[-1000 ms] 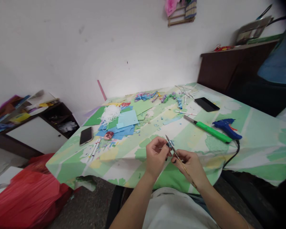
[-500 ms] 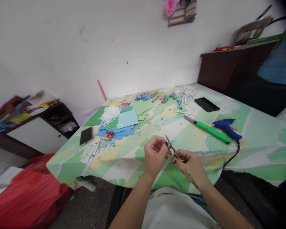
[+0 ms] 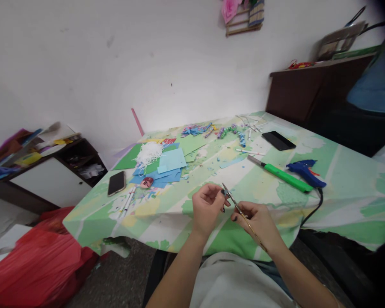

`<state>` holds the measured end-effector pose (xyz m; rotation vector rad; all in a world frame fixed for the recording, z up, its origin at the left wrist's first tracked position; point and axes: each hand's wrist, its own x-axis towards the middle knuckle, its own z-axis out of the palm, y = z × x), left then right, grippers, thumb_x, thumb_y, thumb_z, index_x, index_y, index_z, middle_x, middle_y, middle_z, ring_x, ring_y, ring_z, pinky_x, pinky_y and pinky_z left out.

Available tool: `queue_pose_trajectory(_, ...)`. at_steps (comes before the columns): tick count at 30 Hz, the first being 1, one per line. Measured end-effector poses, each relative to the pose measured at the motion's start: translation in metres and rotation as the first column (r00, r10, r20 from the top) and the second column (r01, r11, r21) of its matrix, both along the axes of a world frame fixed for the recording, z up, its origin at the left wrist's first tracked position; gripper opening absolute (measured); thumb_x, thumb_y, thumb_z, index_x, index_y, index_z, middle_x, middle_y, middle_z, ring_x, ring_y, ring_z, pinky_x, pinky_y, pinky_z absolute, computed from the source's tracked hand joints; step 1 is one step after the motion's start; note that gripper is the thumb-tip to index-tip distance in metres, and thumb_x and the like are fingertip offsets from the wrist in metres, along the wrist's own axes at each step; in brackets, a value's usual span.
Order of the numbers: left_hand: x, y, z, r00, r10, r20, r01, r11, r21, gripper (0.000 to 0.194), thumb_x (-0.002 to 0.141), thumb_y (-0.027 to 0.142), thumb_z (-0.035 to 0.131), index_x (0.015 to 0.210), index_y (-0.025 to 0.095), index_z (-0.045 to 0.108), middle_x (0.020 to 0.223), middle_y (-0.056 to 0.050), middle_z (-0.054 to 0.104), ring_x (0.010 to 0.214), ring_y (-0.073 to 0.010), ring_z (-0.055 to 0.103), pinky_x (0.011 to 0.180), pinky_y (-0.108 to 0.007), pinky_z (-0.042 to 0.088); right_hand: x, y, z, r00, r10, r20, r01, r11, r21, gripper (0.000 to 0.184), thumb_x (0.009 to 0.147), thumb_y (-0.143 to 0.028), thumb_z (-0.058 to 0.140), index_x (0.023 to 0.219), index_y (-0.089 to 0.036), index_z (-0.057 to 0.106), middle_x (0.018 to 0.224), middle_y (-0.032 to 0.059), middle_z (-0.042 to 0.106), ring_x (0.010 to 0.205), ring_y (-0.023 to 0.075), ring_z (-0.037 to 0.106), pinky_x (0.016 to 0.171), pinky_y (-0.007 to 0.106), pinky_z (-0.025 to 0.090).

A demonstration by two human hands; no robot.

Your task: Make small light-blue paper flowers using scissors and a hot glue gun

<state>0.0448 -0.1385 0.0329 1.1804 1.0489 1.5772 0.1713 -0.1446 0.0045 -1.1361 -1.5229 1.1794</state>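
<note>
My left hand point(image 3: 208, 209) pinches a small piece of blue paper point(image 3: 227, 193) between thumb and fingertips, above the front part of the table. Most of that paper is hidden by the fingers and the blades. Wrapped round a pair of scissors point(image 3: 233, 201) with gold-coloured handles, my right hand point(image 3: 259, 222) is close beside the left. The scissor blades point up and left and lie against the paper at the left fingertips. Whether the blades are fully closed is too small to tell.
Coloured paper sheets point(image 3: 172, 160), white string point(image 3: 148, 154) and a phone point(image 3: 116, 183) lie to the left. A green-handled cutter point(image 3: 287, 177), a blue glue gun point(image 3: 308, 173) and a black phone point(image 3: 278, 140) lie to the right. Curled paper strips point(image 3: 226, 131) are at the back.
My left hand has shifted slightly left, and less of the blue paper shows past the blades. The right hand and scissors stay almost in place.
</note>
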Motion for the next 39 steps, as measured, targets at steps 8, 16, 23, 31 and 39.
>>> queue_pose_trajectory(8,-0.0016,0.0007,0.0017,0.999,-0.008,0.034,0.008,1.0,-0.006,0.014,0.07,0.023,0.062,0.071,0.011,0.056,0.056,-0.002,0.059,0.045,-0.0094,0.055,0.039,-0.018,0.041,0.0013,0.0011,-0.002,0.999,-0.004,0.032,0.004,1.0,-0.021,0.027,0.062,-0.031,0.063,0.051,-0.016,0.042,0.048,-0.0063,0.027,0.048,0.0068,0.022,0.042,0.02,0.018)
queue_pose_trajectory(16,-0.003,0.0001,0.0015,0.998,0.001,0.056,-0.003,0.999,0.032,0.016,0.069,0.025,0.064,0.077,0.012,0.056,0.061,-0.002,0.061,0.049,-0.0108,0.058,0.043,-0.02,0.044,0.0017,0.0007,-0.0009,1.0,0.008,0.024,-0.007,1.0,-0.026,0.023,0.061,-0.03,0.062,0.052,-0.014,0.048,0.048,-0.0057,0.031,0.048,0.0068,0.025,0.042,0.019,0.021)
queue_pose_trajectory(23,-0.0045,-0.0004,0.0012,0.999,0.015,0.041,-0.018,0.997,0.08,0.016,0.071,0.023,0.062,0.079,0.014,0.051,0.063,-0.001,0.06,0.051,-0.0111,0.059,0.045,-0.02,0.045,0.0012,0.0004,-0.0023,1.0,0.009,0.012,-0.008,1.0,-0.026,0.021,0.06,-0.029,0.062,0.051,-0.014,0.049,0.046,-0.0057,0.031,0.047,0.0065,0.024,0.041,0.019,0.02)
queue_pose_trajectory(31,-0.0053,-0.0011,-0.0002,0.999,0.019,0.026,-0.022,0.995,0.099,0.012,0.073,0.019,0.059,0.079,0.014,0.05,0.064,-0.002,0.059,0.053,-0.0126,0.06,0.046,-0.021,0.046,0.0,0.0011,-0.0028,1.0,0.007,0.003,-0.007,0.999,-0.048,0.022,0.059,-0.027,0.062,0.049,-0.015,0.047,0.045,-0.0063,0.028,0.046,0.0062,0.023,0.04,0.019,0.019)
queue_pose_trajectory(39,-0.0055,-0.0006,0.0004,1.0,0.025,0.017,-0.027,0.995,0.101,0.011,0.073,0.018,0.059,0.079,0.014,0.051,0.065,-0.002,0.059,0.053,-0.0127,0.06,0.046,-0.021,0.047,-0.0003,0.0,0.0001,1.0,0.005,0.007,-0.004,0.999,-0.042,0.02,0.059,-0.028,0.061,0.049,-0.015,0.049,0.045,-0.0057,0.031,0.046,0.0064,0.024,0.04,0.019,0.021)
